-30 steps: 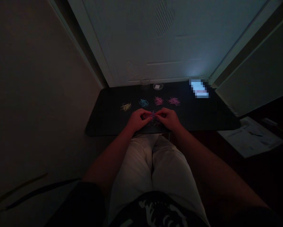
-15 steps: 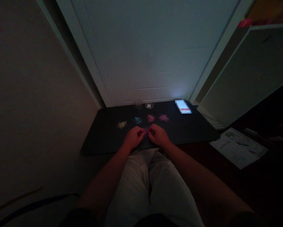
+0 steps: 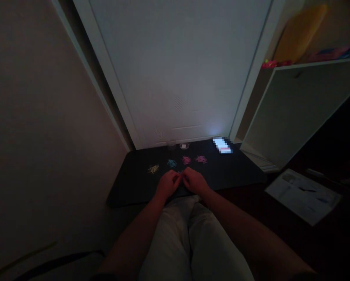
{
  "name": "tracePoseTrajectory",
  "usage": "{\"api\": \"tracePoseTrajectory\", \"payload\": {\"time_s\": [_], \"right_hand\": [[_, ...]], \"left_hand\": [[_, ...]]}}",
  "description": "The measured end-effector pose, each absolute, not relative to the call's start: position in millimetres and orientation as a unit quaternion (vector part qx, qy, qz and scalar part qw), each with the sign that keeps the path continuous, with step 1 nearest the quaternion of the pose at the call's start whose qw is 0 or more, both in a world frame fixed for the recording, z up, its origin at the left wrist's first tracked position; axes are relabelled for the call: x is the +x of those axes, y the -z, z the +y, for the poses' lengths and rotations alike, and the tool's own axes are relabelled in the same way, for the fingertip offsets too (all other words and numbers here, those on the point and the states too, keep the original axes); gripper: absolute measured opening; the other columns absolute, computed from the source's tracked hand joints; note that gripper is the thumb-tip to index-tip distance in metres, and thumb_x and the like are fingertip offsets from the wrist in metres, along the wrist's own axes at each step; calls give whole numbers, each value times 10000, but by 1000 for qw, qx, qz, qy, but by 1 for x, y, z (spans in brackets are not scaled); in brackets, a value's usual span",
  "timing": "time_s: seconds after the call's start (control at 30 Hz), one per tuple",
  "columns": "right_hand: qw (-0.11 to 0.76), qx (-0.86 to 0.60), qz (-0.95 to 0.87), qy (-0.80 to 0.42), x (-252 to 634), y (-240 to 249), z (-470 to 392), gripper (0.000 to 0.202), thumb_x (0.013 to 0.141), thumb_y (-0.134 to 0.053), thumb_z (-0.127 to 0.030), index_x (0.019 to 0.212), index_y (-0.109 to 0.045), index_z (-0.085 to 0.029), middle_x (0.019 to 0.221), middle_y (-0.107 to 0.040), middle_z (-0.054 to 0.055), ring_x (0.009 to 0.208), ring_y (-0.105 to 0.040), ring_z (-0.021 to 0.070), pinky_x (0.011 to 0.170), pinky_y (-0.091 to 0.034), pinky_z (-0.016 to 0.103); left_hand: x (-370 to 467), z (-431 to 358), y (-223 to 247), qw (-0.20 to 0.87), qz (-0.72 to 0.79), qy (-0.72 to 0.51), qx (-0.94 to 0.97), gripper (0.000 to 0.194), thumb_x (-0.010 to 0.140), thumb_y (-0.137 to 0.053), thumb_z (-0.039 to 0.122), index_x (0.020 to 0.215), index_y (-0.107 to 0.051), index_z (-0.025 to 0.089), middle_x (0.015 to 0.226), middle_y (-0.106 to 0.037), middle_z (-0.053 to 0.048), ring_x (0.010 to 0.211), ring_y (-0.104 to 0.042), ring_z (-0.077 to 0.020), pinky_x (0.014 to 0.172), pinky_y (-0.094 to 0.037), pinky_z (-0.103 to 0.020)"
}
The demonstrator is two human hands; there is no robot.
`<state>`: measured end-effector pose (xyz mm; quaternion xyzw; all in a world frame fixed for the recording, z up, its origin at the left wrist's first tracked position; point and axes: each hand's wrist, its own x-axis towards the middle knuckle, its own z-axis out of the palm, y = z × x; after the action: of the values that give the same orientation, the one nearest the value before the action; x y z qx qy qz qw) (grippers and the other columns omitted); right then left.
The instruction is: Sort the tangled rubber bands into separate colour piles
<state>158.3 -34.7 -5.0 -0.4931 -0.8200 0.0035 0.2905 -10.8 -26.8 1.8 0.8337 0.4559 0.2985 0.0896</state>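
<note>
Left hand (image 3: 168,183) and right hand (image 3: 194,180) are resting curled, hold unclear, by remaining thin purple strips (image 3: 180,172); yellow pile (image 3: 153,169), blue pile (image 3: 171,163), two pink piles (image 3: 186,160) already lying apart.

One head-worn camera looks from well above the near side of the black table (image 3: 233,171), facing forward and down past the person's lap (image 3: 171,234), across the table to the white panel (image 3: 177,70) behind it.

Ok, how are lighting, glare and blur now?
Head view: dark overall, one bright, pixelated screen casting a glow on the white door; head view again: fingers dim and soft, their grip hard to read, orange shape at upper right blurred.
</note>
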Motion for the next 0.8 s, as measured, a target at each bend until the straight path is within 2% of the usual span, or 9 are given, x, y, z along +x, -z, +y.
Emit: {"api": "tracePoseTrajectory", "payload": {"time_s": [0.43, 0.8], "right_hand": [[283, -479, -831, 10, 157, 3, -37, 98, 841, -478, -165, 890, -557, -195, 872, -565, 37, 780, -521, 143, 665, -379, 245], [294, -502, -813, -15, 156, -2, -39, 82, 841, -471, -160, 856, -546, -188, 853, -565, 36, 755, -521, 138, 663, -375, 248]], "left_hand": [[-11, -27, -1, 73, 466, -301, 829, 172, 875, -477, 268, 833, -622, 188, 824, -606, -38, 768, -553, -144, 688, -418, -263], [-11, -26, -1, 69, 464, -302, 830, 125, 846, -524, 255, 832, -631, 192, 802, -597, -33, 755, -548, -142, 684, -422, -260]]}}
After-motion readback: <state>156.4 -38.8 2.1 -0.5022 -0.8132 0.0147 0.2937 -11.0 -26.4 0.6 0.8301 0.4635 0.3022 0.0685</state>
